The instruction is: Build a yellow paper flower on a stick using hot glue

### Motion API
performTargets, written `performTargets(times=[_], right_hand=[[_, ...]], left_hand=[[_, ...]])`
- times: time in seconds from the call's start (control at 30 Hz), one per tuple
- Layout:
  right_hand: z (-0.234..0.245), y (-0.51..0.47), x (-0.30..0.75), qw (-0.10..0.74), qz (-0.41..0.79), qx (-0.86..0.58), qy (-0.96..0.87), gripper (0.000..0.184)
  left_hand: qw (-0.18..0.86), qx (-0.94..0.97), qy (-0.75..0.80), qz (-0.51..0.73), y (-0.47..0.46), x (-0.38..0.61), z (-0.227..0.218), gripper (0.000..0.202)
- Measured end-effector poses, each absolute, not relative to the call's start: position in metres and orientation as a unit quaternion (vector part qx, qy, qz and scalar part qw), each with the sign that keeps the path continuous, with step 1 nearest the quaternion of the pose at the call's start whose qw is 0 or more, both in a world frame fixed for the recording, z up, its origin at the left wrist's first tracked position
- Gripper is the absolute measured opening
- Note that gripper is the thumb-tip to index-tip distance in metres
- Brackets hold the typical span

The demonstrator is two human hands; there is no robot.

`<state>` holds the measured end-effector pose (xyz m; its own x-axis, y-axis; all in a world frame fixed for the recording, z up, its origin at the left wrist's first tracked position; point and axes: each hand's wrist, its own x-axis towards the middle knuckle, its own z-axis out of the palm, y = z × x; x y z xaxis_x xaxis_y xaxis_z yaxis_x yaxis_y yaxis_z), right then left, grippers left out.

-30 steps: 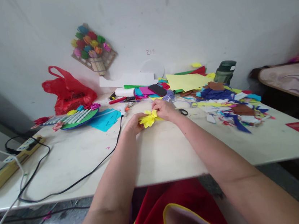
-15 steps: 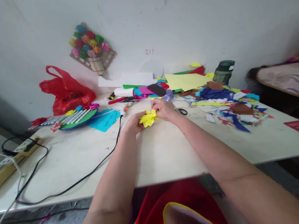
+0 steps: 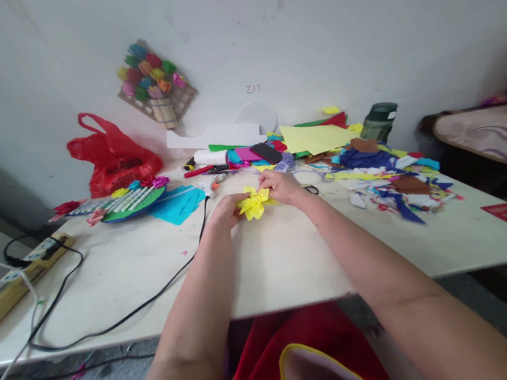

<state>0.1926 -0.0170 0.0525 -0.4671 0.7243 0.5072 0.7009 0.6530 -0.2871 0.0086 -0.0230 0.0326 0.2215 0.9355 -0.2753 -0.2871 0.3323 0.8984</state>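
Apparently well formed, a yellow paper flower (image 3: 255, 206), its pointed petals fanned and creased, sits mid-desk (image 3: 281, 266), pinched by the fingers of the left hand (image 3: 226, 210) at nine o'clock and right hand (image 3: 279, 187) at two; any remaining work is unclear. Scissors (image 3: 312, 189) lie at three o'clock.

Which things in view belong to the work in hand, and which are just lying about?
In hand:
yellow flower, held in left hand and right hand

Untouched, apparently just lying about:
glue gun
phone
red bag
bottle
power strip
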Motion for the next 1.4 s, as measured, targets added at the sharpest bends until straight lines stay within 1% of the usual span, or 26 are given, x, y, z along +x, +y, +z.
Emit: performTargets(times=[0.1,0.23,0.37,0.47,0.6,0.87,1.1,1.27,1.4], right_hand=[[0.05,-0.011,0.196,0.301,0.043,-0.395,-0.867,0.028],[0.049,-0.006,0.199,0.297,0.045,-0.387,-0.872,0.032],[0.052,-0.01,0.2,0.271,0.023,-0.394,-0.878,0.034],[0.054,-0.015,0.199,0.263,0.003,-0.402,-0.877,0.03],[0.055,-0.018,0.197,0.276,-0.014,-0.409,-0.87,0.023],[0.05,-0.011,0.202,0.294,-0.001,-0.384,-0.875,0.02],[0.058,-0.016,0.206,0.311,0.007,-0.421,-0.852,0.022],[0.062,-0.02,0.205,0.323,0.006,-0.431,-0.842,0.014],[0.064,-0.022,0.205,0.315,0.01,-0.448,-0.836,0.014]], left_hand=[[0.669,0.371,0.466,0.446,-0.027,0.01,0.036,0.025],[0.672,0.399,0.437,0.444,-0.027,0.009,0.034,0.022],[0.662,0.433,0.411,0.453,-0.023,0.004,0.028,0.017],[0.654,0.461,0.399,0.448,-0.024,0.001,0.027,0.02],[0.643,0.489,0.382,0.449,-0.026,-0.001,0.028,0.028],[0.616,0.531,0.359,0.457,-0.023,-0.003,0.023,0.032],[0.558,0.578,0.343,0.486,-0.024,-0.002,0.023,0.039],[0.532,0.59,0.34,0.503,-0.021,-0.001,0.02,0.04],[0.529,0.59,0.346,0.502,-0.02,0.0,0.019,0.038]])
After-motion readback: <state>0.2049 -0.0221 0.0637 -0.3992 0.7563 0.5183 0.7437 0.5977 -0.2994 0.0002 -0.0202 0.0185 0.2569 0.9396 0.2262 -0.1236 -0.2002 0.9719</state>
